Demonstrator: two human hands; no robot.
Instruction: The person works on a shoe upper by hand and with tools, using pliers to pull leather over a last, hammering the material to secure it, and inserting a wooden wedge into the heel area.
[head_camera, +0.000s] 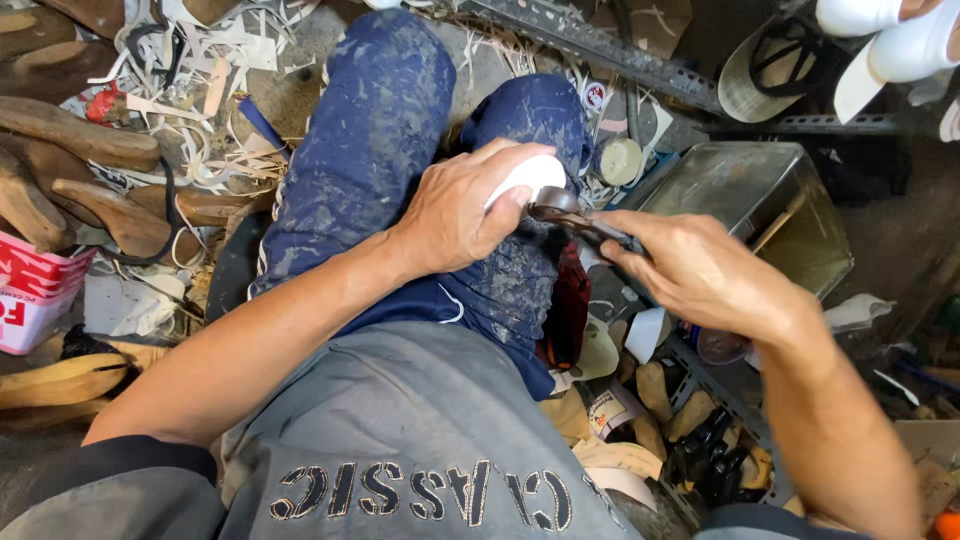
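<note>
So the person is sitting with a white shoe piece (528, 177) propped on the right knee of their dusty blue trousers (385, 150), and the left hand (462, 215) is wrapped over it, fingers (500, 225) curled and pressed down on the white part to keep it on the knee. The right hand (700, 270) comes in from the side holding a pair of dark metal pliers (575, 218), fingers closed around the handles, and the rounded head of the tool sits right against the edge of the white piece, just under the left thumb. Can't really tell whether the pliers' jaws are biting on anything, it's too small and half hidden by the hand. Around them it's a proper mess: wooden shoe lasts (80, 140) stacked on the floor off to the left, pale offcut strips (215, 70) scattered above those, and a red and white box (35, 290) near the left edge. On the right there's an open metal tin (800, 235) just beyond the right hand, a small round container (620, 160) near the knee, tan sole cutouts (620, 455) lying lower down, and white shoes (890, 35) up in the top right corner.
</note>
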